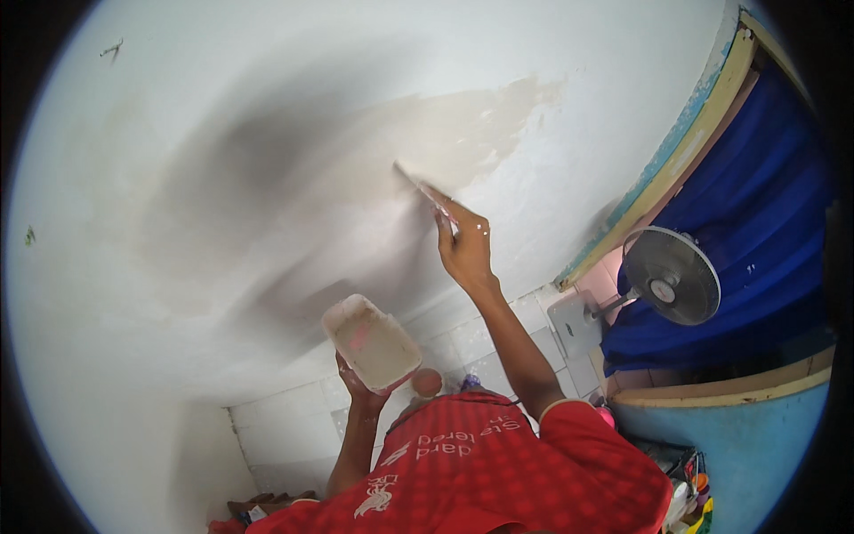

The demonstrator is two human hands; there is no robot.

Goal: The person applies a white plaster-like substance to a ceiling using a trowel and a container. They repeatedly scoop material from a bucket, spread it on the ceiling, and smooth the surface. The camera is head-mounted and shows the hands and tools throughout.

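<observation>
Right hand (464,249), centre right of the frame, closed around a putty knife (425,190), blade tip against the ceiling (222,116) at the edge of a beige patch (445,133). Left hand (356,378), lower centre, gripping a tub (372,343) from below, tub tilted and smeared with pale filler. Red shirt (480,472) along the bottom edge. Fan (672,276) at right, before a blue curtain (756,231). White tiles (285,427) at lower left.
</observation>
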